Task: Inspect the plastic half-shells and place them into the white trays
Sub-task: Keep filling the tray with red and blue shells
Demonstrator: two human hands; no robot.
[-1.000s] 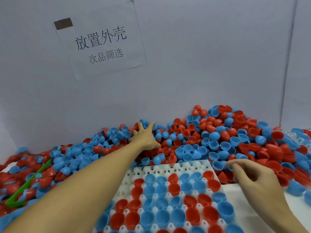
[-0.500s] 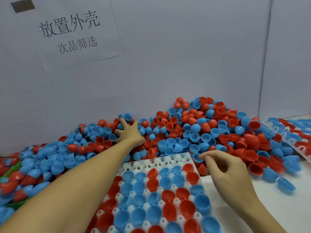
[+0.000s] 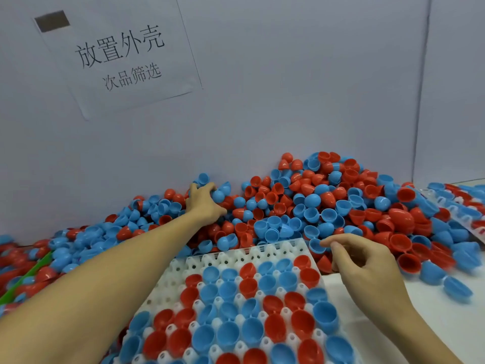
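Left hand (image 3: 203, 203) far out at eleven o'clock, fingers curled round a blue half-shell (image 3: 218, 196) in the pile. Right hand (image 3: 367, 261) at two o'clock beside the white tray (image 3: 275, 252), pinching another blue shell (image 3: 316, 245). Likely light, thin, slippery; best held by the rim.

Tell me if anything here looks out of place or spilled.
A few blue shells lie loose on the bare white table, apart from the main pile. A green strip sits half buried in shells at the far left. The near tray has an unfilled back row.
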